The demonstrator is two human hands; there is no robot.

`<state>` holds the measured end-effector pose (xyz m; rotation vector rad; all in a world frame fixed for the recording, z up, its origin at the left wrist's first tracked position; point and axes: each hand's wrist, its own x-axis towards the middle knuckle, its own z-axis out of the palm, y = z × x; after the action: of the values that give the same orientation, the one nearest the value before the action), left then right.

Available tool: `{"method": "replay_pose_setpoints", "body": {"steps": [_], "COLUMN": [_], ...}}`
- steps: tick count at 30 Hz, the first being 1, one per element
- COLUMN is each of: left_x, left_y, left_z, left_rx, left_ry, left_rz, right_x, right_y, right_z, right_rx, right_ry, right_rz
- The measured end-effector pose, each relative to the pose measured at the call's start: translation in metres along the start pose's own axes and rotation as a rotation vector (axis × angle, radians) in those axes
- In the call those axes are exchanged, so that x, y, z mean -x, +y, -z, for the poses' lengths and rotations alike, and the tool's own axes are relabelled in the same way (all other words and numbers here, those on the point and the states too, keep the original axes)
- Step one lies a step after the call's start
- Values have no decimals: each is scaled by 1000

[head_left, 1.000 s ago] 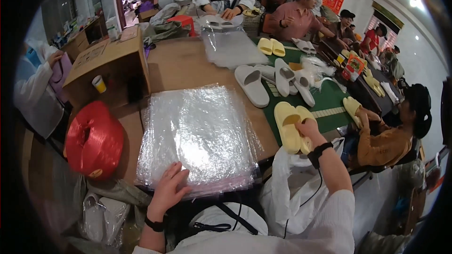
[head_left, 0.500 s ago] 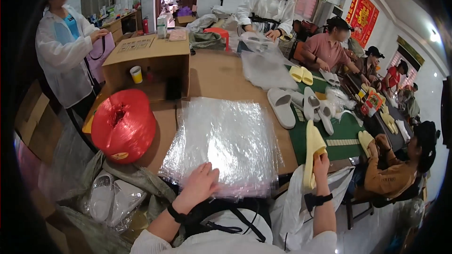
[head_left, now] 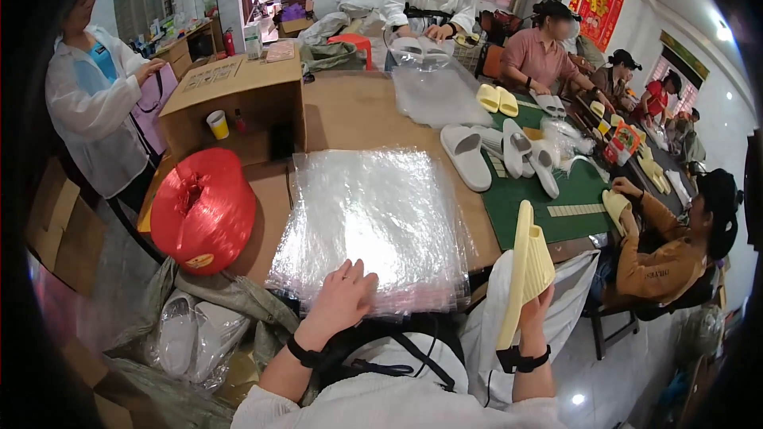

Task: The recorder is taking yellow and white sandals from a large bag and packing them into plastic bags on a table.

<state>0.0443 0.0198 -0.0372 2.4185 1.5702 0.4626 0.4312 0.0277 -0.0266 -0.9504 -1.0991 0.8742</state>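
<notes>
Yellow slipper (head_left: 520, 270): upright, in the closed grip of the right hand (head_left: 536, 311), 4 o'clock of the stack of clear bags (head_left: 369, 206); apparently to leave the film uncovered. Left hand (head_left: 340, 302): palm down on the 6 o'clock edge, probably steadying slick film; I cannot tell whether it pinches any. Red roll (head_left: 203, 214) at 9 o'clock, likely for reach.

The slipper (head_left: 526, 274) in the right fingers (head_left: 545, 299) is pale yellow. The plastic bags (head_left: 366, 206) under the left fingers (head_left: 355, 272) are clear; the roll (head_left: 218, 226) to their left is red.
</notes>
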Motion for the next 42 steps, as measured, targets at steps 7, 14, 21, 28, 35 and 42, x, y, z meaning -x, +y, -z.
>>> {"method": "replay_pose_setpoints", "body": {"steps": [7, 14, 21, 28, 35, 42], "left_x": [-15, -21, -17, -21, -35, -45], "left_y": [-1, -12, -5, 0, -2, 14], "left_z": [7, 8, 6, 0, -12, 5], "left_rx": [388, 547, 549, 160, 174, 355], "left_ry": [245, 234, 45, 200, 362, 411], "left_rz": [287, 432, 225, 6, -1, 152], "right_x": [8, 24, 25, 22, 27, 27], "right_y": [0, -1, 28, 23, -21, -75], "right_z": [-26, -18, -18, -25, -16, -66], "right_rx": [-264, 327, 75, 73, -297, 638], "right_ry": [36, -147, -112, -90, -26, -621], "right_rz": [-53, 192, 1, -10, -152, -90]}}
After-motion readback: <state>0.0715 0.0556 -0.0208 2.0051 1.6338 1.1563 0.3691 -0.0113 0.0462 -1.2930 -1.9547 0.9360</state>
